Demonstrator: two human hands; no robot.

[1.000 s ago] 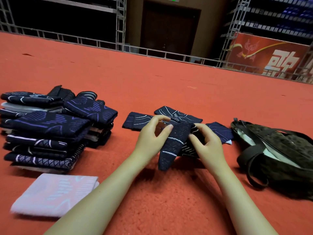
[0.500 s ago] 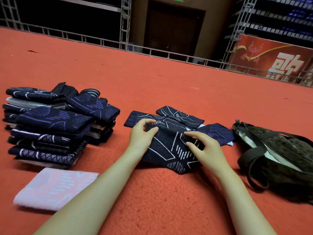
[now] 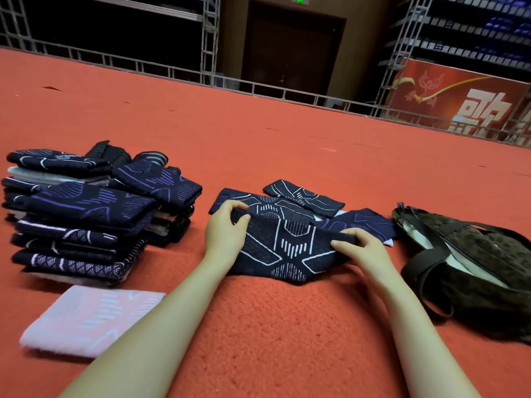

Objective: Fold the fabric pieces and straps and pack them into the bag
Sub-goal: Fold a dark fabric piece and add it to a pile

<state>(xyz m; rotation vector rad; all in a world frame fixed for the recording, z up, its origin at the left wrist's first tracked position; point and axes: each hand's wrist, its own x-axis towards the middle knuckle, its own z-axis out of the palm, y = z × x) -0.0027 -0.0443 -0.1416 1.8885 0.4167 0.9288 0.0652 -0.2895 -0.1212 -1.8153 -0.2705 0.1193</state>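
Nearest, one pale pink folded cloth [image 3: 89, 320] lies on the red carpet [image 3: 273, 326]. Beyond — left hand [image 3: 225, 231] and right hand [image 3: 363, 249] pinch one dark patterned piece [image 3: 287, 248]; three more loose pieces [image 3: 304, 195] lie behind, a stack [image 3: 83, 214] left, one dark bag [image 3: 474, 268] right, white lining showing.

- I sit on a red carpet floor [image 3: 287, 139].
- Behind it I see a metal railing [image 3: 161, 68], a dark door [image 3: 290, 47] and a red banner [image 3: 459, 96].
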